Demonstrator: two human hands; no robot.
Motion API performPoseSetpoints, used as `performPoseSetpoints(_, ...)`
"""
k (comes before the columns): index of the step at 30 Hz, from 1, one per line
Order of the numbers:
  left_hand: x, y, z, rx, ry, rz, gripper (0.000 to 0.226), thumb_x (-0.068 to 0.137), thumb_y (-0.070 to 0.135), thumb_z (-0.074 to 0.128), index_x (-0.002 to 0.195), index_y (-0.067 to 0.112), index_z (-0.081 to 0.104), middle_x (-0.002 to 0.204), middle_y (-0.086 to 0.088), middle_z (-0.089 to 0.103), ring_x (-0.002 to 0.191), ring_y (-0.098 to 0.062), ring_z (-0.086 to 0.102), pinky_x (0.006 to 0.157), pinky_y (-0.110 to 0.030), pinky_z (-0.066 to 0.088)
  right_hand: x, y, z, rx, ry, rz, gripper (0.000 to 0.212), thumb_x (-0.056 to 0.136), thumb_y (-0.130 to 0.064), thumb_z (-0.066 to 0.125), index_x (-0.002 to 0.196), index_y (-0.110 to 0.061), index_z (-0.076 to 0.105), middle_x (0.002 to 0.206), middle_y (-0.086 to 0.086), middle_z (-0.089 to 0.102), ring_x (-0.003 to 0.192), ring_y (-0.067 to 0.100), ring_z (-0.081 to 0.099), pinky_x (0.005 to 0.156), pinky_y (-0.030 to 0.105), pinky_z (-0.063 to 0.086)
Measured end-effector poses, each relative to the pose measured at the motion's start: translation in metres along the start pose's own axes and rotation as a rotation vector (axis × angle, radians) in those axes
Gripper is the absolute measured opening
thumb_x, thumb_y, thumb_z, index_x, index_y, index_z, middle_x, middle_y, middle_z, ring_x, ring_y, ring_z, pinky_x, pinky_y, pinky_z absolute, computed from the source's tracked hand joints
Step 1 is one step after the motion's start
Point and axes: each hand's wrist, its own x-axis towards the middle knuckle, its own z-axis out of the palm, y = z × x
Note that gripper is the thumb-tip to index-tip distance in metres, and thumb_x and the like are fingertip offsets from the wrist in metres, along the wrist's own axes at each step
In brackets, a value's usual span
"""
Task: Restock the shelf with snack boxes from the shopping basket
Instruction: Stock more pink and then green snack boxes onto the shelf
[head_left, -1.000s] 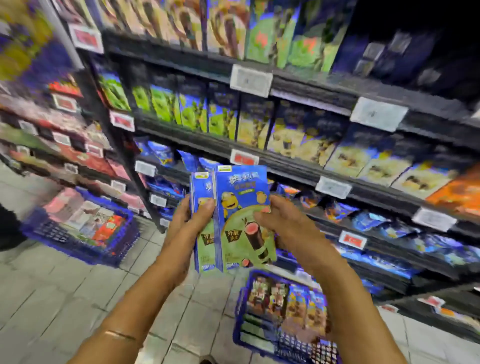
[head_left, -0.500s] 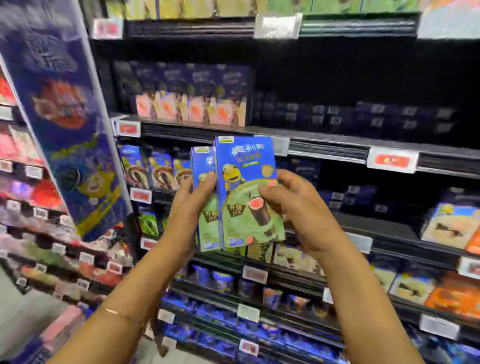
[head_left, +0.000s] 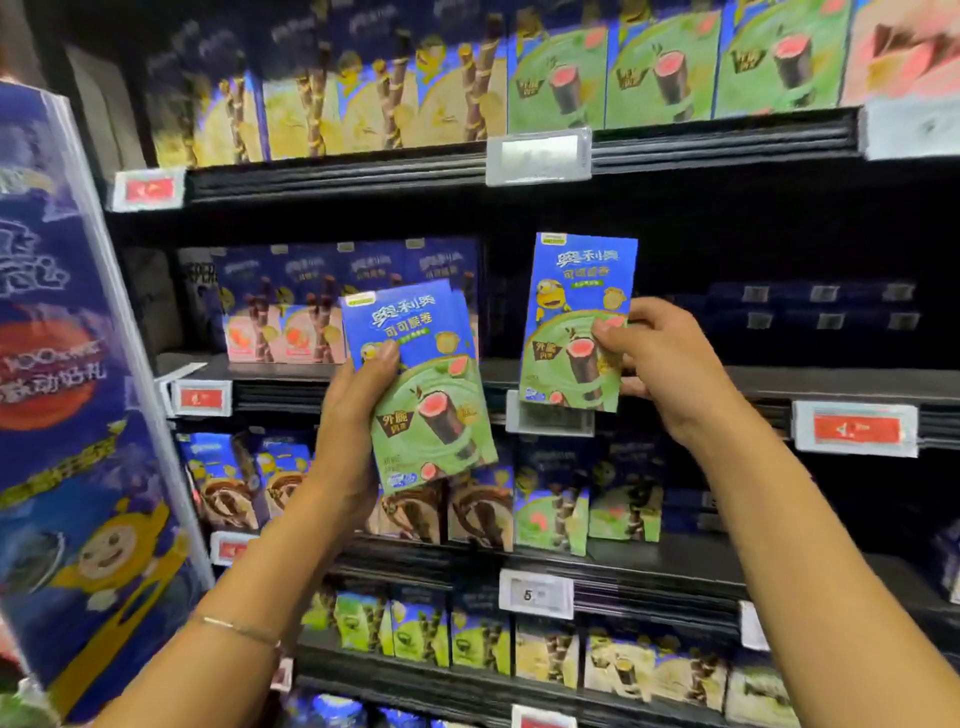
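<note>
Mid-frame, left hand (head_left: 353, 415) fingers grip a tilted snack box (head_left: 431, 395); right hand (head_left: 670, 364) fingers pinch an upright snack box (head_left: 571, 291) beside it.

A shop, it seems — stocked shelves (head_left: 332, 174), price tags (head_left: 856, 429).

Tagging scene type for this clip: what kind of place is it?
Likely a supermarket snack aisle: tiered dark shelves full of boxed snacks, price tags on the shelf edges, and a promotional banner at left.
</note>
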Motion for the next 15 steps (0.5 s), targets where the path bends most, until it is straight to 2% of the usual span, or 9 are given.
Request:
performPoseSetpoints(2, 0.020, 0.003, 0.002, 0.009, -0.036, 0.024, 0.045, 0.091, 0.039, 0.068, 0.124, 0.009, 0.064, 0.104, -0.009, 0.079, 0.085, -0.025, 0.079, 0.068, -0.035, 0.064, 0.033, 0.002, 0.002, -0.020, 0.058, -0.011, 0.018, 0.095, -0.014, 0.067, 0.112, -0.009, 0.066, 0.106, 0.010, 0.076, 0.092, 0.024, 0.076, 0.074, 0.041, 0.061)
performPoseSetpoints(5, 0.043, 0.003, 0.004, 0.011, -0.084, 0.060, 0.042, 0.095, 0.040, 0.060, 0.123, 0.009, 0.067, 0.108, -0.012, 0.077, 0.089, -0.026, 0.078, 0.073, -0.038, 0.065, 0.078, 0.005, 0.008, -0.103, 0.156, -0.040, 0.022, 0.089, -0.012, 0.071, 0.110, -0.006, 0.066, 0.108, 0.014, 0.074, 0.099, 0.029, 0.072, 0.087, 0.046, 0.060)
performPoseSetpoints(8, 0.057, 0.000, 0.004, -0.022, -0.127, 0.069, 0.035, 0.103, 0.037, 0.050, 0.104, 0.019, 0.081, 0.102, -0.008, 0.081, 0.087, -0.024, 0.079, 0.073, -0.036, 0.064, 0.112, 0.012, 0.017, -0.307, 0.276, -0.018, 0.022, 0.088, -0.011, 0.064, 0.104, 0.005, 0.067, 0.113, 0.024, 0.070, 0.099, 0.033, 0.066, 0.077, 0.033, 0.048)
performPoseSetpoints(10, 0.062, 0.002, 0.005, -0.027, -0.147, 0.080, 0.035, 0.101, 0.038, 0.052, 0.099, 0.022, 0.083, 0.102, -0.008, 0.081, 0.088, -0.024, 0.079, 0.074, -0.036, 0.064, 0.126, 0.017, 0.025, -0.431, 0.235, 0.074, 0.030, 0.096, -0.013, 0.054, 0.116, 0.007, 0.065, 0.127, 0.028, 0.063, 0.112, 0.037, 0.061, 0.080, 0.030, 0.040)
performPoseSetpoints(12, 0.067, 0.004, 0.005, -0.026, -0.157, 0.096, 0.032, 0.097, 0.038, 0.054, 0.098, 0.023, 0.083, 0.103, -0.008, 0.081, 0.088, -0.025, 0.079, 0.073, -0.035, 0.064, 0.135, 0.020, 0.031, -0.539, 0.145, 0.097, 0.036, 0.103, -0.014, 0.046, 0.129, 0.006, 0.060, 0.138, 0.027, 0.058, 0.125, 0.038, 0.056, 0.088, 0.030, 0.041)
performPoseSetpoints(15, 0.074, 0.008, 0.006, -0.022, -0.170, 0.117, 0.031, 0.095, 0.039, 0.056, 0.100, 0.021, 0.081, 0.102, -0.009, 0.081, 0.087, -0.025, 0.079, 0.072, -0.035, 0.064, 0.152, 0.024, 0.039, -0.594, 0.086, 0.095, 0.036, 0.103, -0.017, 0.054, 0.134, 0.000, 0.058, 0.134, 0.022, 0.061, 0.120, 0.038, 0.061, 0.096, 0.038, 0.053)
